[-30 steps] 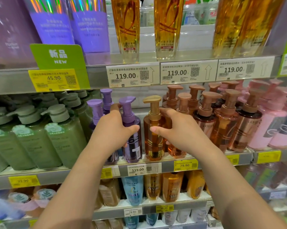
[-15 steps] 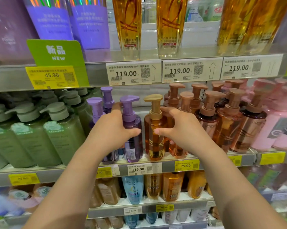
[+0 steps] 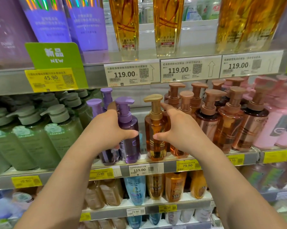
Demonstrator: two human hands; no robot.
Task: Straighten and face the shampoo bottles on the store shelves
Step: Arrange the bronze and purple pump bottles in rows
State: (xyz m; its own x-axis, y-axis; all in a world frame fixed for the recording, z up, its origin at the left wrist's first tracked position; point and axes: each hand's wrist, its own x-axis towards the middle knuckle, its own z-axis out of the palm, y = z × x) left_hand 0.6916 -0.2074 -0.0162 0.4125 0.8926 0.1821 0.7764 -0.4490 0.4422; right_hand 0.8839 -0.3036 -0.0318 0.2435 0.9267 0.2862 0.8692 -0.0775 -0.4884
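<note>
- Left hand point(image 3: 104, 131) wraps the purple bottle point(image 3: 130, 134) from its left side: thumb across the front, fingers curled round the back, one fingertip showing up by the pump neck. Gripping, not just touching.
- Right hand point(image 3: 179, 129) wraps the amber bottle point(image 3: 155, 134) from its right side, thumb on the front face, index finger up near the pump neck. Also a grip.
- Both bottles stand at the front edge of the middle shelf point(image 3: 106, 164), straight ahead of the person, between the two hands. Narrow gap between the bottles; they look apart, not touching.
- Long axis of each bottle is vertical; both look upright, no obvious tilt.
- Key relation: each bottle sits inboard of its own hand, so purple belongs to the left hand and amber to the right. No cross-reach needed.
- Pump heads: purple spout points right, gold spout points left-ish, so they aim toward each other across the gap. Judgement: facing means turning each bottle about its vertical axis till label and spout come front.
- Amber label partly readable at front, so prob nearly faced. Purple label mostly hidden by the thumb; can't tell its facing.
- Behind and right of amber stands a packed group of copper-pump bottles point(image 3: 210, 126); right hand's knuckles are near them. Risk (judgement): a wide twist could nudge that row.
- Green bottles point(image 3: 62, 133) left of purple, well clear of the left hand.
- Price tag point(image 3: 139, 170) under the pair gives a centre mark for lining up.
</note>
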